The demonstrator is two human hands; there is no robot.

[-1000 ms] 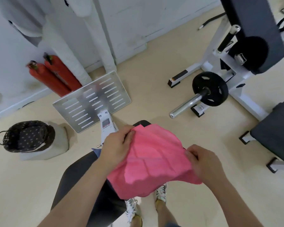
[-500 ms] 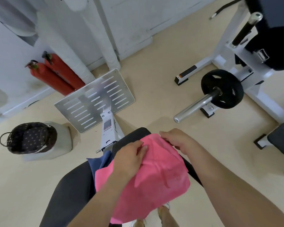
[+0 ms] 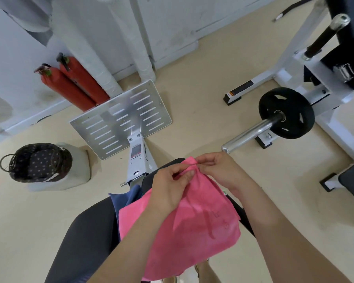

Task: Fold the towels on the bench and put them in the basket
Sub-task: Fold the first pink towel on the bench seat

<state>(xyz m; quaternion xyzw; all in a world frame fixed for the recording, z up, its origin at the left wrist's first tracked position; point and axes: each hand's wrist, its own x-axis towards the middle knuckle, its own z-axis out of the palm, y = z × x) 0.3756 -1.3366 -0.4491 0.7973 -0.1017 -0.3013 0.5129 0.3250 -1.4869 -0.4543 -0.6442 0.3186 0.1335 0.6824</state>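
The pink towel [image 3: 192,227] drapes over the bench [image 3: 86,237], hiding most of the person's feet; the bench's near end is cut off. Above the bench, the left hand [image 3: 170,190] and right hand [image 3: 219,170] both pinch the towel's far corner. A blue towel [image 3: 123,201] lies mostly covered beneath it. Far left of the bench stands the basket [image 3: 37,162]; its inside is dim.

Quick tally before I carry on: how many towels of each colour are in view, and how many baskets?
Pink towel: 1
Blue towel: 1, mostly hidden under the pink one
Basket: 1
Total: 3
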